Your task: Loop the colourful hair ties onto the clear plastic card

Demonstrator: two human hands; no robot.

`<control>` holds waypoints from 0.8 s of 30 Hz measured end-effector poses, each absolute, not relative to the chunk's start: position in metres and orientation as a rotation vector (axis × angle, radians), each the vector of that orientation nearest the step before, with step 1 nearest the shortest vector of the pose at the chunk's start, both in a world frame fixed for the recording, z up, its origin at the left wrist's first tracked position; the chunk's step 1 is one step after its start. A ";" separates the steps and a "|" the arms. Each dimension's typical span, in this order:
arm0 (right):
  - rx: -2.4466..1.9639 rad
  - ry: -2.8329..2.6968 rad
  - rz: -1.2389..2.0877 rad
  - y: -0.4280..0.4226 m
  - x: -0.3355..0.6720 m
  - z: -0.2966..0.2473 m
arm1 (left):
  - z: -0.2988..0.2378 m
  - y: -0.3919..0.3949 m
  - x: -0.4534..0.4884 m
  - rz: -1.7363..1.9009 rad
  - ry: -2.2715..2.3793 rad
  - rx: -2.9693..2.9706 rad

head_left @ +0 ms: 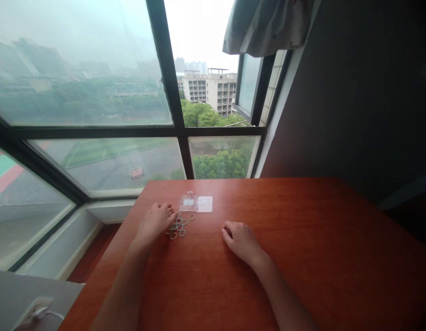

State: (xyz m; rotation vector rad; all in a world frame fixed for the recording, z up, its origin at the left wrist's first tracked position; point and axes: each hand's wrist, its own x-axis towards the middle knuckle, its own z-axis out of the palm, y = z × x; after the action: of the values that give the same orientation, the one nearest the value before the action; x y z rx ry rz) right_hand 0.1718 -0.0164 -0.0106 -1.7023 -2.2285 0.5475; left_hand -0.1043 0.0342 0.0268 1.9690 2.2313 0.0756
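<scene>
A loose pile of several small pale rings lies on the reddish-brown table, and one ring sits apart at its right. My left hand is over the pile's left side, its fingers bent and somewhat apart at the rings; part of the pile is hidden beneath it. No ring is seen lifted. My right hand rests on the table to the right of the rings, fingers loosely curled in with the thumb, and nothing shows in it. Just beyond the pile is a small clear plastic box with its whitish lid folded open.
The wooden table reaches up to the window frame. A dark wall stands on the right, and a grey curtain hangs above. At the lower left, a plug with a white cord is in a wall socket.
</scene>
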 end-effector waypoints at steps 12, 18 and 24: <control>-1.698 -2.213 0.549 -0.016 0.173 -0.012 | 0.024 0.016 -0.081 0.159 1.722 2.075; -1.687 -2.203 0.527 -0.016 0.173 -0.013 | 0.013 0.004 -0.033 0.245 1.505 2.268; -1.684 -2.108 0.477 -0.014 0.176 -0.013 | 0.008 -0.006 -0.006 0.291 1.328 2.362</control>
State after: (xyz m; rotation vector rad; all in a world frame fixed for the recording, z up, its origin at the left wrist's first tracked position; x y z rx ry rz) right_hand 0.1760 -0.0140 -0.0134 -1.6836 -2.1081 0.4770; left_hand -0.0064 -0.0057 0.0077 2.3618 1.3277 0.2906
